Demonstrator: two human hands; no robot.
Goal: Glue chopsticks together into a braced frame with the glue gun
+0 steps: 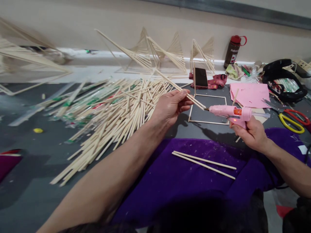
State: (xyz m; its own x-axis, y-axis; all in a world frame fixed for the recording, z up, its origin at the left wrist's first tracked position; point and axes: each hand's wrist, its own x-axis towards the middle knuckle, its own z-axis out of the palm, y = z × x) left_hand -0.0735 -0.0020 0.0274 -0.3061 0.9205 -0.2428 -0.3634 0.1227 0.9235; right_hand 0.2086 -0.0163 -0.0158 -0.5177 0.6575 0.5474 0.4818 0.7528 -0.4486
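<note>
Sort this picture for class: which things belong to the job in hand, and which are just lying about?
Likely part of the job:
glue gun, in right hand
held sticks, in left hand
square stick frame
stick pile

Likely lying about:
phone
lanyard
red-lidded bottle

From head height, one camera looks forward and down, near the table [53, 150].
</note>
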